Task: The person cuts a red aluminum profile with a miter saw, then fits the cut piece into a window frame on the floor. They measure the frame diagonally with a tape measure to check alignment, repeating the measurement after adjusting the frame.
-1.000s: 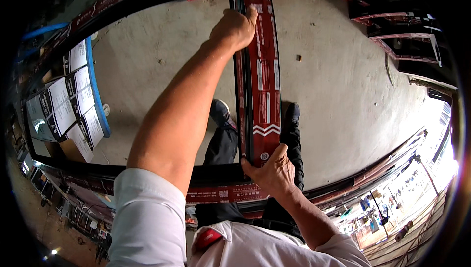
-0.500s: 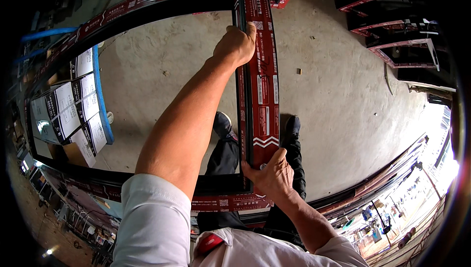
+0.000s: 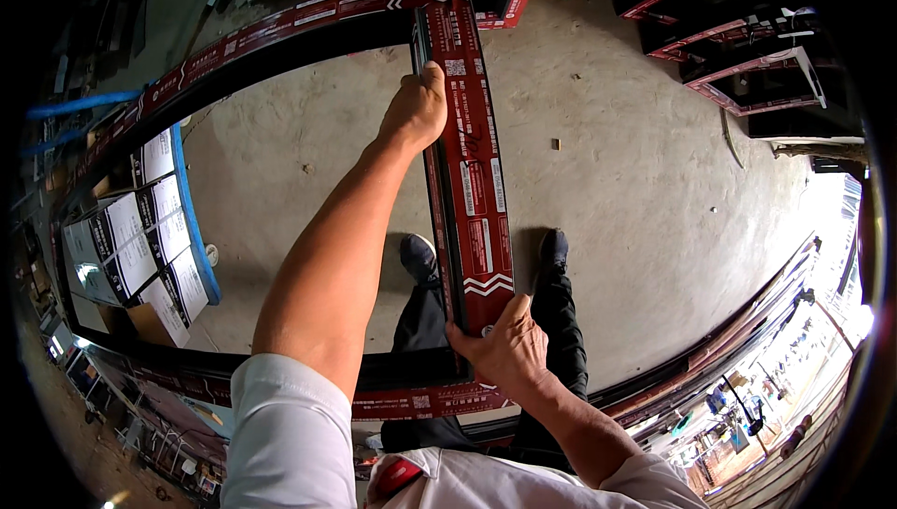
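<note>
A large rectangular window or door frame, wrapped in red printed film with black inner edges, spans the left and middle of the head view. Its right-hand bar (image 3: 479, 219) runs between my two hands. Toward the far end of that bar, my left hand (image 3: 417, 109) is closed around the inner edge, thumb on top. My right hand (image 3: 509, 345) grips the same bar near its near corner, thumb on the inner side and fingers toward the outer side. Part of the near bar (image 3: 420, 403) shows beyond my left sleeve.
White cartons (image 3: 140, 229) sit beside a blue rail (image 3: 194, 229) at left, seen through the frame. More red-wrapped frames (image 3: 761, 88) stand at the far right, with others at the top. Long profiles (image 3: 710, 341) lie at the lower right. My feet stand on concrete floor (image 3: 617, 182).
The frame and both hands have shifted a little left; the frame's far right corner appears lower. The whole view has also moved slightly. Both hands keep their grip.
</note>
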`<state>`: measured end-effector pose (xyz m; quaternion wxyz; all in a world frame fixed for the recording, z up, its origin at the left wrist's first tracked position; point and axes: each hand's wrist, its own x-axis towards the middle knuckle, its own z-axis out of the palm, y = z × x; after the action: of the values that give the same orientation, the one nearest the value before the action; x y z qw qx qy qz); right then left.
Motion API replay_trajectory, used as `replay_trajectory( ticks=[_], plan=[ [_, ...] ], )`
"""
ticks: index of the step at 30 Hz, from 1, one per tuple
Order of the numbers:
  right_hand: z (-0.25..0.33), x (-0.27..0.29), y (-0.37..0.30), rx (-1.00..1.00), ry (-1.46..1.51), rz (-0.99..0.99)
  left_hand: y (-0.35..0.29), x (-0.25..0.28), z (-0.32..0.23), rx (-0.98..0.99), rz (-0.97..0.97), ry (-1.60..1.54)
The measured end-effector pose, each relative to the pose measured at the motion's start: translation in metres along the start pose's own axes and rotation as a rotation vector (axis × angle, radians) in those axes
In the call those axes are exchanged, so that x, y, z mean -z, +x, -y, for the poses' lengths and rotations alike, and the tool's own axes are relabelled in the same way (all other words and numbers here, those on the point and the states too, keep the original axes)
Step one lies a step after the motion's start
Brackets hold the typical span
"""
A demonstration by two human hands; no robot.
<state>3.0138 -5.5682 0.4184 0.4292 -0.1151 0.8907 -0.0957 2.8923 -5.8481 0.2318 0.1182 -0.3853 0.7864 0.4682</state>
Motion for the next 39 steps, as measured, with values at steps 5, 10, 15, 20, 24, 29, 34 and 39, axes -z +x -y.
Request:
replay_trajectory(
  ticks=[5, 10, 15, 20, 24, 29, 34, 39],
  plan=[
    [0.000, 0.000, 0.002, 0.003, -0.010, -0.003, -0.003, 0.000, -0.004, -0.024, -0.072, -0.165],
    [0.006, 0.006, 0.002, -0.033, 0.013, 0.024, -0.006, 0.002, -0.001, -0.019, -0.064, -0.237],
    [0.006, 0.005, 0.002, -0.018, 0.002, 0.022, -0.011, 0.002, 0.003, 0.091, -0.019, -0.465],
    [0.002, 0.004, 0.002, -0.023, 0.003, 0.034, -0.027, 0.012, -0.009, 0.079, 0.084, -0.637],
    [0.000, -0.002, 0.001, 0.023, 0.000, -0.001, -0.018, 0.015, 0.009, 0.145, 0.130, -0.674],
    [0.003, 0.002, 0.004, -0.033, 0.007, 0.056, -0.021, 0.014, -0.003, 0.137, 0.170, -0.743],
    [0.007, 0.003, 0.002, -0.051, 0.012, 0.077, -0.002, 0.017, 0.029, 0.267, 0.295, -0.892],
    [0.003, 0.000, 0.001, 0.034, 0.001, -0.055, 0.000, 0.015, 0.015, 0.331, 0.248, -0.858]
  ],
)
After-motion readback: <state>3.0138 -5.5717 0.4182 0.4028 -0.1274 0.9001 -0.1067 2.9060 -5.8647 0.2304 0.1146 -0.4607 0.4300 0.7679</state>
